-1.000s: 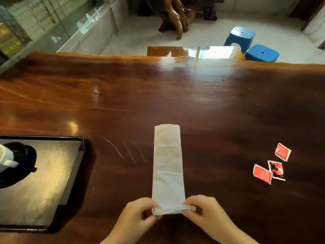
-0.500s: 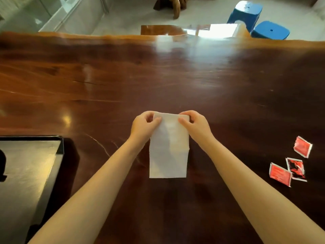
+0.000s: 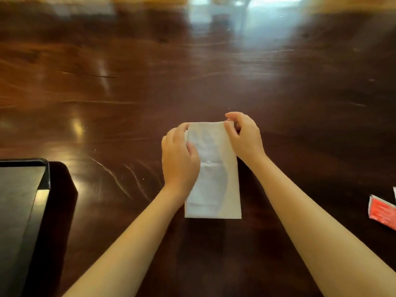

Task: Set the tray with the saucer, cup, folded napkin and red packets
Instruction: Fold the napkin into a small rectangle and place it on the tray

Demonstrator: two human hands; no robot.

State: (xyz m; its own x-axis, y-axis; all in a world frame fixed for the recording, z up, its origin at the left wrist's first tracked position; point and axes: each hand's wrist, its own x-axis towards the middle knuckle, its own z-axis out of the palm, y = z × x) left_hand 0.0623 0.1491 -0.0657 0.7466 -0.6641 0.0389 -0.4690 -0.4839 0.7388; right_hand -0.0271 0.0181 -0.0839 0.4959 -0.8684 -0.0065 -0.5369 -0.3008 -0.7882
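Observation:
A white napkin (image 3: 216, 181), folded in half, lies flat on the dark wooden table (image 3: 192, 71) in the middle of the view. My left hand (image 3: 179, 159) rests on its left side, thumb on top, fingers at the far left corner. My right hand (image 3: 244, 136) pinches the far right corner. A dark tray (image 3: 40, 198) shows its right corner at the left edge; the saucer and cup are out of view. One red packet (image 3: 383, 213) lies at the right edge, partly cut off.
The table stretches far ahead, with bright glare near its far edge. Bare wood lies between the tray and the napkin and between the napkin and the red packet.
The long napkin strip was folded in half, near end brought to the far end. Since then my left hand has slid down onto the napkin's left side. The camera tilted lower.

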